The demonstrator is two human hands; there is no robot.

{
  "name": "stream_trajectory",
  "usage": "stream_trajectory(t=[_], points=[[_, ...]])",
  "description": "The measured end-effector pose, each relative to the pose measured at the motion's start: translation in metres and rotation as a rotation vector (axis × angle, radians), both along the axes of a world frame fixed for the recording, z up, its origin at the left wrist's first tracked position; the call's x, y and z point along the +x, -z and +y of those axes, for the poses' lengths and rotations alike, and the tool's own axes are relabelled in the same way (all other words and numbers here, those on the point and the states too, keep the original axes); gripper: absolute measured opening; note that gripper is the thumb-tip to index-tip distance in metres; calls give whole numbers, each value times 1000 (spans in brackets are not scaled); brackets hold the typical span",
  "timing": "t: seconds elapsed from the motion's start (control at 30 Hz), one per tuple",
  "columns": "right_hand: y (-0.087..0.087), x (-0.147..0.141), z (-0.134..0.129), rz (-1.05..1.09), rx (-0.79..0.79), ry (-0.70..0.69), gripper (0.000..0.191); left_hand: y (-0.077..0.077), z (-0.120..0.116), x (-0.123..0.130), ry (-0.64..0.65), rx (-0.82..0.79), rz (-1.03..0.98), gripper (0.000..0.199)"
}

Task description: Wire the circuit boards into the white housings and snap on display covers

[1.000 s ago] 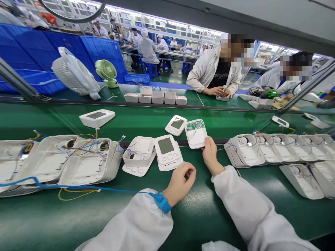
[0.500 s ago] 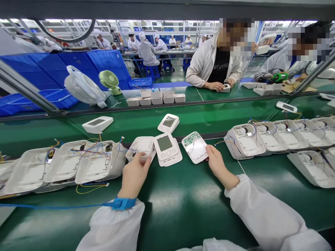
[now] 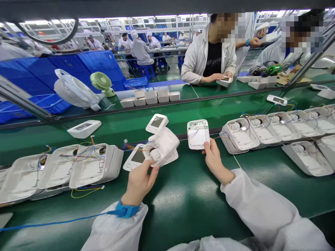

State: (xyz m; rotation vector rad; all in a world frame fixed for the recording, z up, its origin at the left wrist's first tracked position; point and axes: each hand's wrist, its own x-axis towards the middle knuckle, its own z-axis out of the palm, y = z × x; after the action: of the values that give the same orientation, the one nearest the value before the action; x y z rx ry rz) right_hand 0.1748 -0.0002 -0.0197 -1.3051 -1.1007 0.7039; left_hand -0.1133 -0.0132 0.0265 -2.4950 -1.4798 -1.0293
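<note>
My left hand (image 3: 141, 179) grips the lower edge of a white plastic housing (image 3: 167, 143), tilted, with a small motor and coloured wires inside. Its fingertips are partly hidden behind the housing. Under it lies a white front panel with a grey display (image 3: 137, 155), partly covered. Between thumb and fingers, my right hand (image 3: 215, 158) pinches the bottom right corner of another white panel (image 3: 198, 136), its back facing me with a green circuit board along the top. A blue wrist strap (image 3: 127, 210) is round my left wrist.
Open housings with wires stand in rows at left (image 3: 90, 169) and right (image 3: 242, 137). Two display units lie beyond, one at left (image 3: 84, 129), one near the middle (image 3: 157, 123). Past the bench rail are a green fan (image 3: 101, 82) and a co-worker (image 3: 210, 62) holding a device.
My left hand has lifted the housing from beside the row and swung it right, over the panels. The right hand's panel has turned more upright. One display panel now lies further left.
</note>
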Motion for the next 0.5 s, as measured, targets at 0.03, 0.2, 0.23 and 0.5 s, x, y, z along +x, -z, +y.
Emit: stream_trajectory(t=[0.03,0.2,0.23,0.5], points=[[-1,1,-1,4,15,28,39,1,-3,5,117,13,24,27],[-2,2,2,123,-18,67,38,11,-13,30,587,-141,111,23],[-2,3,4,155,-29,54,38,13,-13,34,626,-209,102,25],[-17,5,4,373,-64,-181,39,22,2,75,633,-968,-592,39]])
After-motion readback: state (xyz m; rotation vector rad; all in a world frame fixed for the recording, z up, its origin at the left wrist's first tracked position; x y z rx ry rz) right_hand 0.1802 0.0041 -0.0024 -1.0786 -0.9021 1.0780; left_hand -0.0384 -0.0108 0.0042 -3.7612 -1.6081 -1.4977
